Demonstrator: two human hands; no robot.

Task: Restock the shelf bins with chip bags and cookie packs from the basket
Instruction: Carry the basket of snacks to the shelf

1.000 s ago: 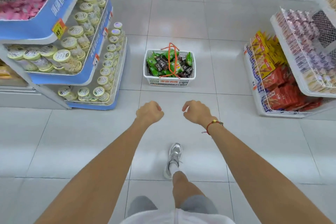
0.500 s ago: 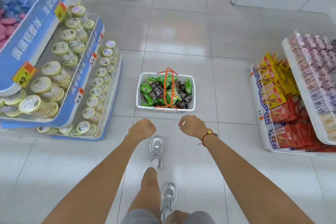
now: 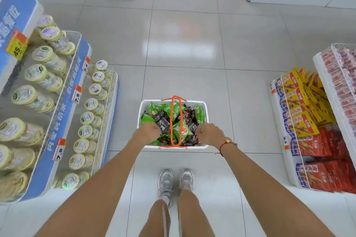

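Note:
A white basket (image 3: 205,109) with orange handles (image 3: 175,109) stands on the tiled floor just ahead of my feet. It is full of green chip bags (image 3: 182,131) and dark brown cookie packs (image 3: 163,121). My left hand (image 3: 148,131) hangs over the basket's near left part, its fingers curled under and nothing visible in them. Over the near right part is my right hand (image 3: 209,133), with a red string bracelet at the wrist, curled the same way. The fingertips of both hands are hidden behind the knuckles.
On my left is a blue tiered shelf (image 3: 63,106) of round lidded tubs. A low white shelf bin (image 3: 277,121) on my right holds yellow and red snack boxes, with pink packs above. White cabinets line the far wall. My silver shoes (image 3: 175,181) stand close behind the basket.
I have walked up to the basket, which now lies right below my hands. Both hands kept their curled shape and moved from short of the basket to over it.

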